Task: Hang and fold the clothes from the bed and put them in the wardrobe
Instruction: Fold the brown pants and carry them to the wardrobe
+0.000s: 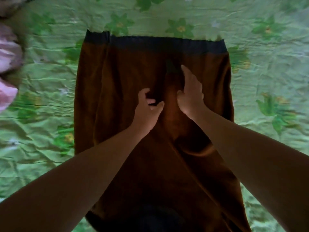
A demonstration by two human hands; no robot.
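1. Firstly, at the far left a heap of pink clothes [7,54] lies on the bed [41,84], blurred and well apart from the work. A fold swung wide that way could snag it and mix the piles.
2. Next, the brown garment [125,72] lies spread flat in the middle of the bed, with its dark waistband [158,45] at the far end. Its left strip looks lapped over, and the waistband corner there sits out of line. Folding on top of that would likely lock in a crooked edge.
3. Near the centre, the left hand [148,109] has fingers and thumb curled into the cloth, seemingly pinching a small ridge. Lifting from that single pinch could drag both sides inward and rumple the flat panel.
4. Just beside it, the right hand [190,96] lays a straight forefinger [186,72] on the cloth, pointing toward the waistband. The other fingers are tucked under, and I cannot tell whether they grip anything. If this hand pins the cloth while the other pulls, a hard crease may form between them.
5. Rightward, the garment's edge runs wavy over the wrinkled sheet, so the cloth may slip or skew when turned.
6. Lastly, the near end passes out of view in shadow. If it hangs off the bed, its weight could pull the fold askew.
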